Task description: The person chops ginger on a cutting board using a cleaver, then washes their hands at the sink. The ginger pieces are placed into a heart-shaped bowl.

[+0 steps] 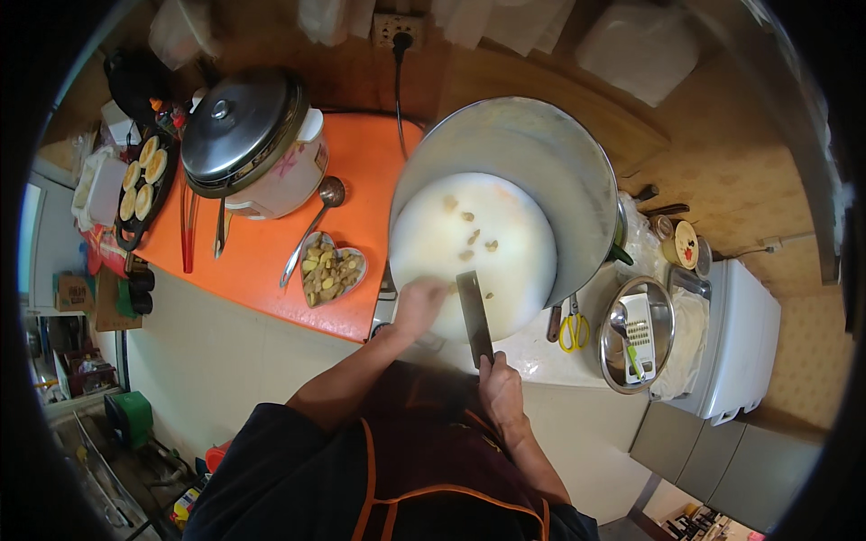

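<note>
A round white cutting board lies before me, in front of the mouth of a big metal pot; what supports the board is hidden. Several small brownish pieces, apparently ginger, are scattered over it. My right hand grips a cleaver, its blade pointing away from me over the board's near half. Blurred by motion, my left hand is over the board's left edge, fingers close to a small piece beside the blade. Whether it holds anything is unclear. A heart-shaped dish full of similar chopped pieces stands to the left.
On the orange tabletop are a rice cooker, a slotted spoon, red-handled tongs and a black pan of round flatbreads. At right are yellow-handled scissors and a steel bowl with a grater.
</note>
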The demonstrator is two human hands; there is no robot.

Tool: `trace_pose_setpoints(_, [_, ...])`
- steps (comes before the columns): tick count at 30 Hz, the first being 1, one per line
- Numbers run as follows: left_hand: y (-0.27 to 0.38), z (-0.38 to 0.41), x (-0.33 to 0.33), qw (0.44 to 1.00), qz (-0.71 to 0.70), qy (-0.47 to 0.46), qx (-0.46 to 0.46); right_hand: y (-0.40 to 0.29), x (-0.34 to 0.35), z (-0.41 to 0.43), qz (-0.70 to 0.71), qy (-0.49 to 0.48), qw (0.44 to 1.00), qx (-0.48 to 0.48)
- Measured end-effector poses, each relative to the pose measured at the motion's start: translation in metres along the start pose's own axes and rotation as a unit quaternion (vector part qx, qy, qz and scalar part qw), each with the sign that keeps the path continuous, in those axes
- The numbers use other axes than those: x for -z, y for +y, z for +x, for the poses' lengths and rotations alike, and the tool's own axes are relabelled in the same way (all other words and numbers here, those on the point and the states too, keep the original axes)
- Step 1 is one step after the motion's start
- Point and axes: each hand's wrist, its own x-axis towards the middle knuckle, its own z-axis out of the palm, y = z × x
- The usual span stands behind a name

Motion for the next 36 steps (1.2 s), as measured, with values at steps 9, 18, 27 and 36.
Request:
trace_pose_setpoints(9, [0.003, 0.002, -0.003, 0.999, 0.031, -0.019, 0.006, -0.005, -0.004, 0.0, -0.145, -0.035, 0.987, 0.064])
trace_pose_setpoints(18, [0.004, 0.004, -0.002, 0.994, 0.015, -0.07, 0.08, -0.005, -0.018, 0.018, -0.062, -0.036, 0.997, 0.04])
trace_pose_setpoints(27, [0.028, 0.009, -0.007, 0.991, 0.115, -0.068, 0.01, 0.02, 0.01, 0.013, 0.027, 0.012, 0.999, 0.01])
trace_pose_setpoints(36, [0.01, -0.009, 0.012, 0.97, 0.095, -0.101, -0.198, 0.027, 0.007, 0.0, -0.013, 0.013, 1.0, 0.016])
